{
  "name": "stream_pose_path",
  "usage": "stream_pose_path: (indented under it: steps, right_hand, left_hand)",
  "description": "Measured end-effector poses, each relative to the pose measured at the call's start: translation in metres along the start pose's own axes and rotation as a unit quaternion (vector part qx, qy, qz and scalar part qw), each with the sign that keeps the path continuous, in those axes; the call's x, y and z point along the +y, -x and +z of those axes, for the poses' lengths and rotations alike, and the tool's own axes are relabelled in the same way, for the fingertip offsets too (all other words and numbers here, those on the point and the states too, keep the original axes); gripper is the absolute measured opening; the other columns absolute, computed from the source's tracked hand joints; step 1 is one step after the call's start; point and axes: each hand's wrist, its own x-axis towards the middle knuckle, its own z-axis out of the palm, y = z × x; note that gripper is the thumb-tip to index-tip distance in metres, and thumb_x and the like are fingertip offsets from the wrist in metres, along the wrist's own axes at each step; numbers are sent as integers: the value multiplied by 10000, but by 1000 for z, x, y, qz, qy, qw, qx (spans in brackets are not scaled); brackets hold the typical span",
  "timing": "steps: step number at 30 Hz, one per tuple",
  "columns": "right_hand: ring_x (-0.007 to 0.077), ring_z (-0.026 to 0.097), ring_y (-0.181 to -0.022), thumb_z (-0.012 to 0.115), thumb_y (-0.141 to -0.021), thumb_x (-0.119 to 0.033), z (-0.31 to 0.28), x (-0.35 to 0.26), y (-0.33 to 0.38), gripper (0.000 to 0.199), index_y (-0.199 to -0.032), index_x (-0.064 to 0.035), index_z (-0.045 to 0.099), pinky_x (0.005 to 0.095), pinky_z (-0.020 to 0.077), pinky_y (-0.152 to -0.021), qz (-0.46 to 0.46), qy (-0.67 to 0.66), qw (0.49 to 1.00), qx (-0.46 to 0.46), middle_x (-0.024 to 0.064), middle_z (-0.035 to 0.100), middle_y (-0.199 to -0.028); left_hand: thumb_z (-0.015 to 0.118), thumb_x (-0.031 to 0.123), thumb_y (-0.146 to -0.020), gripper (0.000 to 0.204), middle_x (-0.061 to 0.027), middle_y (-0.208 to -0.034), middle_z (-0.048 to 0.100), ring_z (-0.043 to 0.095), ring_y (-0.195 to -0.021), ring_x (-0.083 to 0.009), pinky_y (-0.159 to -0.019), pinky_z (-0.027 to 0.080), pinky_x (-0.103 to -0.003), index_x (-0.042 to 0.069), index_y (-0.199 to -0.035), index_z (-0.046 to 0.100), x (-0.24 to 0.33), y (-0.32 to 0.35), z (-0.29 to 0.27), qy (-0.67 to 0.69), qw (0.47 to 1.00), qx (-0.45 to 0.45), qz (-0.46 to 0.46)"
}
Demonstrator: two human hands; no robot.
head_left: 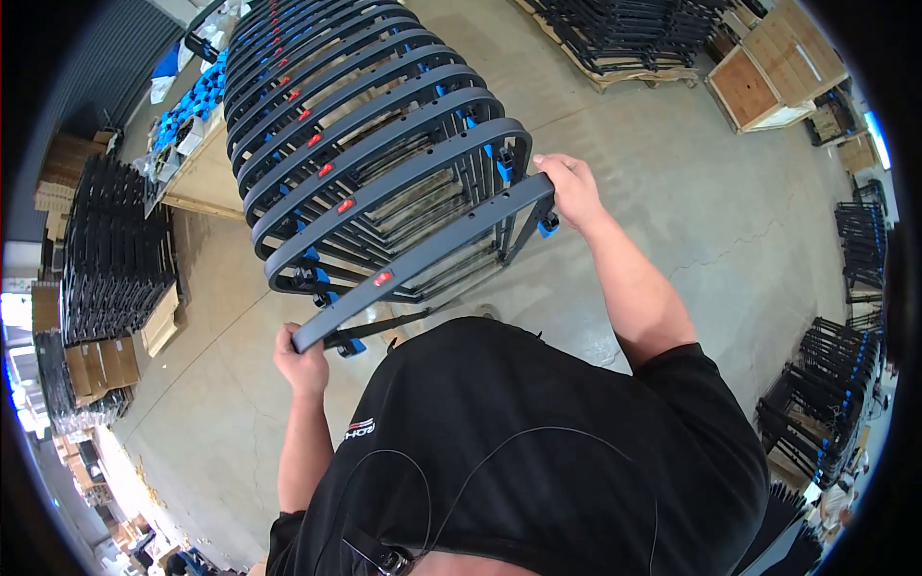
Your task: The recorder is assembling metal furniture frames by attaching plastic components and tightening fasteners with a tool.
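My left hand [302,363] and my right hand [574,192] are closed around the two ends of a dark grey metal frame [442,248]. Its top bar has small holes and a red button, and it slants up toward the right in front of me. Blue-and-black fittings [548,227] show near both of its ends. The lower part of this frame is partly hidden by the bar and by my black shirt. Just beyond it stands a long row of like frames [394,184] with rounded corners, upright one behind another, each with a red button.
A wooden crate [206,182] with blue parts on it stands left of the row. Stacked black frames [115,250] are at far left, more lie on a pallet [634,77] at the back. An open wooden box [768,72] is at back right, with black racks [816,394] at right.
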Motion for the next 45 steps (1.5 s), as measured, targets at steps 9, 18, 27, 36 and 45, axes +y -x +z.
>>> stream_pose_path:
  steps: [9, 18, 27, 36, 45]
  right_hand:
    - [166, 612, -763, 678, -904, -325, 11, 12, -34, 408, -956, 76, 740, 332, 491, -727, -25, 82, 996, 31, 85, 710, -812]
    - [129, 572, -739, 665, -918, -314, 1, 13, -41, 374, -932, 55, 726, 301, 465, -695, -29, 59, 998, 13, 38, 658, -780]
    - [137, 551, -853, 580, -1018, -386, -42, 75, -37, 381, -1101, -24, 666, 288, 458, -785, 4, -24, 979, 202, 29, 609, -909]
    - [167, 549, -714, 455, -1051, -287, -71, 39, 51, 295, -853, -95, 561, 307, 448, -662, -25, -119, 951, 282, 46, 588, -788]
    - [244, 541, -1018, 526, -1030, -315, 247, -247, 155, 335, -1073, 8, 608, 369, 399, -994, -473, 36, 870, -133, 108, 592, -1033]
  left_hand:
    - [800, 115, -792, 228, -127, -774, 657, 616, -738, -212, -699, 504, -357, -2, -913, 646, 10, -44, 6, -127, 986, -1, -111]
    - [791, 86, -802, 194, -56, -801, 664, 602, -743, -135, -681, 500, -311, 8, -908, 649, 23, -56, 13, -94, 988, -28, -123]
    - [830, 121, -800, 391, -55, -981, 670, 615, -926, -137, -849, 512, -307, 6, -1115, 627, -17, -41, -17, 113, 991, -22, -67]
    - [704, 273, -914, 239, -67, -767, 651, 611, -668, -183, -597, 497, -355, 42, -954, 655, -298, 133, -115, 19, 829, -39, -558]
    - [572, 550, -910, 486, -126, -1224, 705, 657, -1176, -287, -980, 523, -411, 205, -1211, 735, -472, 260, -205, -198, 716, -474, -473]
